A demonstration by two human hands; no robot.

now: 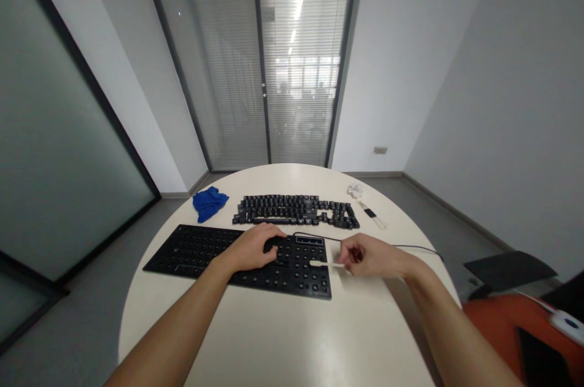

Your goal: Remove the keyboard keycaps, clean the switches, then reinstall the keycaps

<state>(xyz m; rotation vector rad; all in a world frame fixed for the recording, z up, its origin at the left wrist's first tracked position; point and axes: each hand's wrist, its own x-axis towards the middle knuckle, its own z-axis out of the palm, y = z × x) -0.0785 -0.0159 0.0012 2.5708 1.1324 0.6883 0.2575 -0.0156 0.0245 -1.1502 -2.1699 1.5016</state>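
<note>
A black keyboard base (205, 253) with its keycaps off lies slantwise on the round table. My left hand (255, 247) rests on its middle, palm down, fingers stretched toward the upper edge and thumb apart. Pinched in my right hand (365, 255), just beyond the keyboard's right end, is a white cotton swab (317, 263). Its thick tip points left over the number pad's bare switches; whether it touches them I cannot tell. Behind the base, the loose black keycaps (278, 207) are laid out in keyboard order, with a gap toward the right.
A crumpled blue cloth (208, 203) lies at the back left of the table (274, 338). At the back right are a crumpled white tissue (354, 191) and a wire keycap puller (370, 213). The cable (415, 247) runs off the right edge. An orange chair (493, 326) stands at right.
</note>
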